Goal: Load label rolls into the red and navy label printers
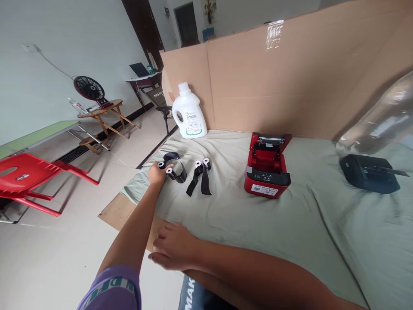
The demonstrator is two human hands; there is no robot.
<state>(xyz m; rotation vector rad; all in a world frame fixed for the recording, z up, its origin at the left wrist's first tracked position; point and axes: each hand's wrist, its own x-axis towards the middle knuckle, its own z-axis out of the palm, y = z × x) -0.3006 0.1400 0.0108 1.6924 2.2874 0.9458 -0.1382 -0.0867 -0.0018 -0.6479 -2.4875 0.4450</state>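
Observation:
My left hand (157, 173) is closed around a small roll of black ribbon with a white end, at the left side of the cloth. A second such ribbon roll (170, 172) sits against its fingertips, and a wide loop of black ribbon (181, 174) curves behind it. Two more black rolls with white cores (198, 164) lie to the right, their loose tails trailing toward me. Near the front edge rests my right hand (176, 245), fingers loosely bent and thumb apart, with nothing seen in it. Further right stands a red printer (267, 189) with its lid up.
A white jug (190, 114) stands at the back left against a cardboard wall (258, 86). To the right lie a black device (368, 174) and a clear plastic-wrapped bundle (380, 114). A wrinkled green cloth (226, 228) covers the surface. A red chair (35, 178) is on the floor at left.

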